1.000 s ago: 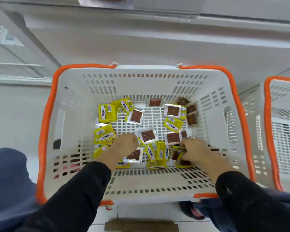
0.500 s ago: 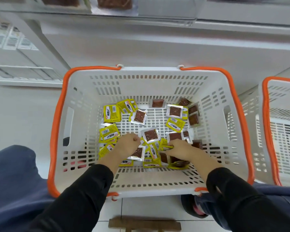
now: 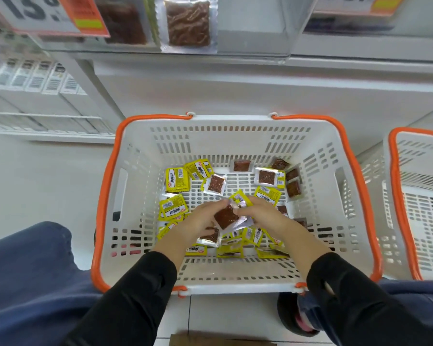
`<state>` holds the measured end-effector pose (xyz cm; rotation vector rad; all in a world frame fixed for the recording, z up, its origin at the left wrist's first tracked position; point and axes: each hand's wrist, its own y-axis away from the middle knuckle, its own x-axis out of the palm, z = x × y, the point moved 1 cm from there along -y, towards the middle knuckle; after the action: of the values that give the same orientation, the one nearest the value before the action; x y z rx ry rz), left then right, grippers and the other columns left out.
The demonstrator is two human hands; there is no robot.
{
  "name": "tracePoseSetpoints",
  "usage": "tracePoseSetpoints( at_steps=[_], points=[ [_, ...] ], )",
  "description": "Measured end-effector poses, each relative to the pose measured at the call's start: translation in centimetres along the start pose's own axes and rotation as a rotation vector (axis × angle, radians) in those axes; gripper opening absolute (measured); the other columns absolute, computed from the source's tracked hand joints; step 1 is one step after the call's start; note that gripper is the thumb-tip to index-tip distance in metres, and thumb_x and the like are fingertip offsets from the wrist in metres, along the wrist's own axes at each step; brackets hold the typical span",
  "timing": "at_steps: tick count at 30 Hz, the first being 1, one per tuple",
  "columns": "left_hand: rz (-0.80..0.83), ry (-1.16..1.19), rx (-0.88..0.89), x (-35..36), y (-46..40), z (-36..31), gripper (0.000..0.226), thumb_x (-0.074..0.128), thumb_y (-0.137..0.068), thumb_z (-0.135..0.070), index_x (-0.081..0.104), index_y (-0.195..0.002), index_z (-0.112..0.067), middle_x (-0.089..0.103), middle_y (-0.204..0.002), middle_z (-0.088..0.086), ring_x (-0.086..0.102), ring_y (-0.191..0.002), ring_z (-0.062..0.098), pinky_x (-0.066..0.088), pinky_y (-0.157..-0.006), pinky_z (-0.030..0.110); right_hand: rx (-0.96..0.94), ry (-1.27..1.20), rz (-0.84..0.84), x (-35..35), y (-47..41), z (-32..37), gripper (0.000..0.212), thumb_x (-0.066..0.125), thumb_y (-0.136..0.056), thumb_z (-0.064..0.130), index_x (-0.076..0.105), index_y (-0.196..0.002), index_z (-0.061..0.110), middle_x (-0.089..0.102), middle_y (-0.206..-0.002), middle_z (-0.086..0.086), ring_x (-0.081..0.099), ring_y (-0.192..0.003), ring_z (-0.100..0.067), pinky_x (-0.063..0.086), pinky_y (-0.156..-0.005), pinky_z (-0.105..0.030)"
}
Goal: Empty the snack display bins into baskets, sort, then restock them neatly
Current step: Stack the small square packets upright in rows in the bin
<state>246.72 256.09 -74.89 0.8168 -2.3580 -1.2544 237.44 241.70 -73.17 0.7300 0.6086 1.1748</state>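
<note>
Item, nearest: two black fabric sleeves (image 3: 135, 295), flanked by blue cloth at both lower corners.

Item: white perforated plastic basket (image 3: 235, 278) with orange handle rims, rectangular, walls slotted, floor a grid of small holes, standing on pale floor tiles.

Item: left hand (image 3: 198, 223), inside the basket above its floor, fingers curled round a clear-film sachet with a dark brown square filling (image 3: 225, 217), held at its left edge.

Item: right hand (image 3: 263, 213), just beside the left, fingers bent over the same sachet's right edge; a yellow packet corner and crinkled film show at its fingertips. Both hands grasp the held sachets together; how many lie in the bundle cannot be told.

Item: loose yellow printed foil sachets (image 3: 176, 180), flat and rectangular, with barcodes, scattered over the basket floor at the left, the centre and under the wrists.

Item: loose clear sachets of brown filling (image 3: 215, 184), glossy, lying among the yellow ones and gathered toward the far right corner.

Item: second white slotted basket with orange rim (image 3: 395, 186), at the right edge, just beside the first.

Item, farthest: transparent plastic display bin (image 3: 248, 28) on a white shelf, holding one large clear pack of brown ridged snack (image 3: 188, 22) upright against its front; an orange and white price card (image 3: 60, 16) to the left.
</note>
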Motion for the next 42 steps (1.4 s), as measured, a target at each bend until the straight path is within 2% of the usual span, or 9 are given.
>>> tracePoseSetpoints(
  at_steps=[3,9,14,18,23,29,32,36,42],
  points=[
    [0.026,0.018,0.064,0.2,1.1,-0.3,0.052,0.07,-0.085,-0.043,0.057,-0.124,-0.011,0.062,-0.119,0.011,0.063,-0.102,0.027,0.057,-0.078,0.033,0.015,-0.245,-0.025,0.6,0.7,0.4,0.084,0.076,-0.081,0.031,0.03,-0.15,0.021,0.032,-0.152,0.003,0.039,-0.136,-0.023,0.046,-0.1,-0.046],
    [-0.112,0.232,0.207,0.6,3.3,-0.4,0.026,0.071,-0.088,-0.022,0.064,-0.11,-0.011,0.065,-0.106,0.013,0.062,-0.084,0.023,0.054,-0.088,0.039,-0.005,-0.512,0.024,1.2,2.9,1.3,0.047,0.063,-0.09,0.009,0.04,-0.129,0.021,0.047,-0.132,0.002,0.058,-0.105,-0.028,0.055,-0.085,-0.038],
    [-0.266,0.435,0.306,0.7,6.1,-0.7,0.045,0.079,-0.079,-0.008,0.059,-0.118,0.0,0.067,-0.102,0.015,0.067,-0.087,0.028,0.057,-0.082,0.043,-0.096,-0.529,-0.058,2.1,4.1,2.0,0.093,0.078,-0.075,0.01,0.023,-0.15,0.012,0.041,-0.146,-0.012,0.057,-0.119,-0.029,0.056,-0.083,-0.044],
    [-0.228,0.413,0.406,-0.2,8.1,-1.6,0.052,0.079,-0.073,0.002,0.055,-0.118,-0.004,0.067,-0.101,0.018,0.073,-0.073,0.018,0.059,-0.066,0.03,-0.172,-0.577,-0.034,2.8,6.0,2.9,0.017,0.064,-0.086,0.012,0.061,-0.101,0.004,0.063,-0.102,-0.014,0.066,-0.086,-0.025,0.051,-0.087,-0.049],
    [-0.041,0.266,0.452,-0.6,10.2,-2.9,0.061,0.068,-0.083,0.006,0.043,-0.135,-0.014,0.066,-0.11,0.002,0.066,-0.094,0.011,0.056,-0.071,0.023,-0.247,-0.565,-0.116,3.0,7.1,3.6,0.065,0.077,-0.065,0.014,0.046,-0.121,-0.002,0.057,-0.113,-0.024,0.069,-0.089,-0.03,0.056,-0.066,-0.039],
    [0.072,0.352,0.435,-0.1,12.0,-3.4,0.028,0.064,-0.083,0.011,0.065,-0.104,-0.008,0.069,-0.111,0.019,0.069,-0.097,0.029,0.059,-0.077,0.032,-0.302,-0.722,-0.105,3.1,8.9,4.9,0.042,0.065,-0.086,0.005,0.051,-0.126,0.0,0.057,-0.119,-0.01,0.068,-0.092,-0.026,0.055,-0.063,-0.037],
    [0.056,0.296,0.354,-0.7,12.4,-3.8,0.026,0.064,-0.083,0.009,0.065,-0.108,0.0,0.073,-0.097,0.015,0.071,-0.087,0.024,0.059,-0.071,0.029,-0.314,-0.809,-0.222,2.7,9.1,5.1,0.05,0.062,-0.091,0.013,0.045,-0.138,0.005,0.042,-0.137,0.001,0.046,-0.128,-0.027,0.045,-0.088,-0.038],
    [-0.094,0.397,0.283,-1.6,12.0,-4.0,0.018,0.063,-0.085,0.006,0.063,-0.101,-0.001,0.07,-0.092,0.015,0.067,-0.082,0.026,0.058,-0.069,0.035,-0.593,-0.438,-0.546,2.6,10.8,5.6,0.033,0.06,-0.094,0.019,0.057,-0.127,0.019,0.062,-0.119,0.009,0.057,-0.115,-0.014,0.044,-0.1,-0.039],
    [-0.277,0.516,0.497,1.4,12.3,-4.7,0.022,0.069,-0.08,0.007,0.071,-0.098,-0.005,0.073,-0.091,0.014,0.069,-0.085,0.025,0.056,-0.069,0.029,-0.775,-0.071,-0.485,6.0,11.8,5.5,0.033,0.064,-0.09,0.008,0.063,-0.111,0.034,0.066,-0.106,0.023,0.06,-0.098,0.012,0.044,-0.083,-0.005]
  ],
)
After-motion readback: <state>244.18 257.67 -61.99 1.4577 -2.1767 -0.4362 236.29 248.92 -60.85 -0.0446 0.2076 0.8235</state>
